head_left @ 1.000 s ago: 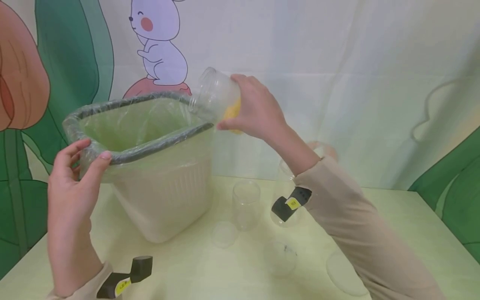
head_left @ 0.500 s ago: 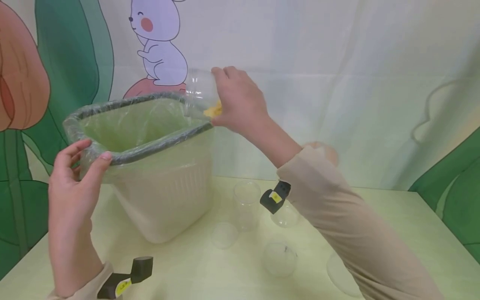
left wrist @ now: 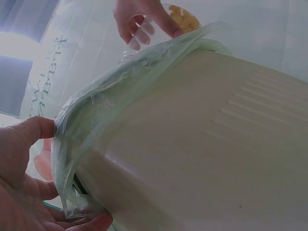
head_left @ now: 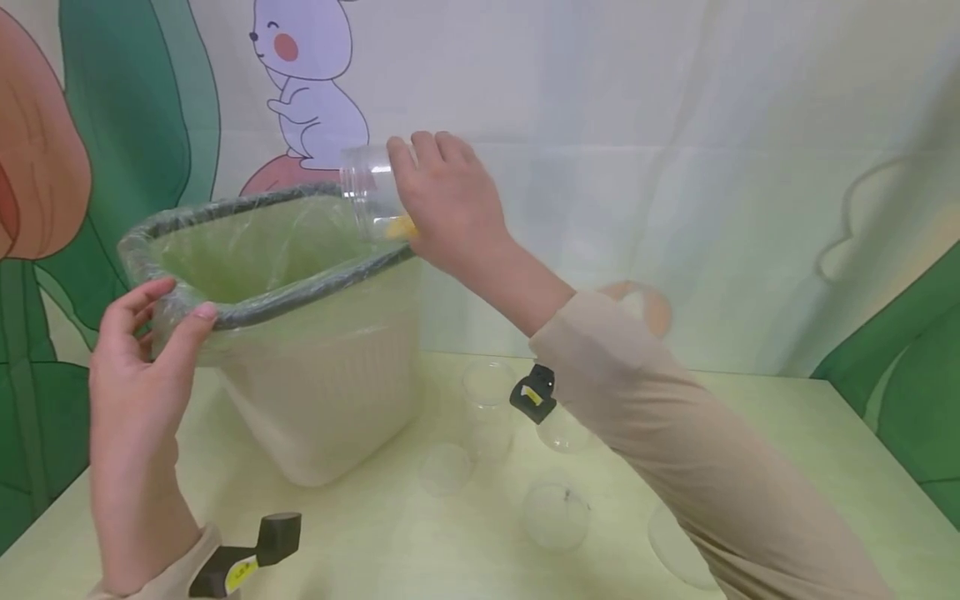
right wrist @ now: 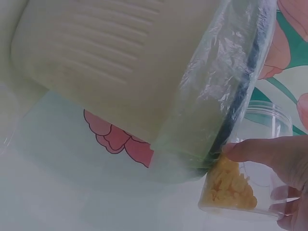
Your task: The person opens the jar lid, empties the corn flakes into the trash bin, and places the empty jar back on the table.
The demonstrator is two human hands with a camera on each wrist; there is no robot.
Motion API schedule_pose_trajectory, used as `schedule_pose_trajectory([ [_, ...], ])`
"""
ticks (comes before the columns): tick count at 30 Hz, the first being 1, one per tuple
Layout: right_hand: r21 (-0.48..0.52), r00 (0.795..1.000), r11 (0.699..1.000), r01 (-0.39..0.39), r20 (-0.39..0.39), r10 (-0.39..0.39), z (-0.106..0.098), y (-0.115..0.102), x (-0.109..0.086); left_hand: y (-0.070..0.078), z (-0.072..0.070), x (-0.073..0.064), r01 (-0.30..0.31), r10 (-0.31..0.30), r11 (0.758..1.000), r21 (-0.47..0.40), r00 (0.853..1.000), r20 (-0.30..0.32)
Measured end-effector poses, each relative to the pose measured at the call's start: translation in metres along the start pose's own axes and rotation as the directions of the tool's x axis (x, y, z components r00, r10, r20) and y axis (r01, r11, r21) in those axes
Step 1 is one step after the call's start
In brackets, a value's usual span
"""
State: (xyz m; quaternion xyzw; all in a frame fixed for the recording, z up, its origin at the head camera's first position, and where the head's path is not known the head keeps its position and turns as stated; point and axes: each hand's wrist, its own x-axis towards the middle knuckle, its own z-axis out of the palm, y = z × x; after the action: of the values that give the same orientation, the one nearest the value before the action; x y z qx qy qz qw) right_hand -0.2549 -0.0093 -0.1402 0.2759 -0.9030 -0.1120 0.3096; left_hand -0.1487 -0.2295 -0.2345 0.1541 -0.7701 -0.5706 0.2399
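Note:
My right hand (head_left: 453, 200) grips a clear plastic jar (head_left: 367, 196) around its side. The jar lies tipped nearly sideways, its open mouth pointing left over the right end of a trash bin (head_left: 322, 408). Yellow bits (right wrist: 231, 190) are piled inside toward the jar's base, as the right wrist view shows. A thin, see-through green bag (left wrist: 115, 96) lines the bin and is folded over its dark rim (head_left: 300, 297). At the bin's near left corner my left hand (head_left: 142, 358) holds the rim, its thumb and fingers spread across the bagged edge.
On the table (head_left: 360, 550), right of the bin, stands an upright clear jar (head_left: 491, 404). Another clear container (head_left: 562, 433) is partly hidden by my right sleeve. Round clear discs (head_left: 557, 517) lie nearer the front. A printed cloth (head_left: 675, 192) hangs behind.
My right hand has moved left with the jar, bringing its mouth further over the bin and levelling it from a more upward tilt. The left hand keeps its hold on the rim.

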Motion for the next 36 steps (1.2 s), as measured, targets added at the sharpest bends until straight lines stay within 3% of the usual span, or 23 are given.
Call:
schedule_pose_trajectory([
  [10, -0.06, 0.991, 0.995, 0.084, -0.097, -0.089, 0.001, -0.009, 0.004, -0.002, -0.003, 0.001, 0.014, -0.014, 1.0, -0.011, 1.0, -0.011],
  [25, -0.099, 0.984, 0.984, 0.148, -0.087, -0.156, -0.001, -0.012, 0.008, 0.0, 0.0, -0.001, 0.019, -0.019, 1.0, -0.017, 1.0, -0.019],
  [29, -0.144, 0.979, 0.974, 0.175, -0.083, -0.188, -0.002, -0.015, 0.009, 0.0, -0.001, -0.001, 0.02, -0.021, 1.0, -0.019, 1.0, -0.02],
  [36, -0.27, 0.955, 0.939, 0.215, -0.141, -0.259, 0.001, -0.024, 0.009, 0.0, -0.001, -0.001, 0.022, -0.022, 1.0, -0.011, 1.0, -0.01],
])
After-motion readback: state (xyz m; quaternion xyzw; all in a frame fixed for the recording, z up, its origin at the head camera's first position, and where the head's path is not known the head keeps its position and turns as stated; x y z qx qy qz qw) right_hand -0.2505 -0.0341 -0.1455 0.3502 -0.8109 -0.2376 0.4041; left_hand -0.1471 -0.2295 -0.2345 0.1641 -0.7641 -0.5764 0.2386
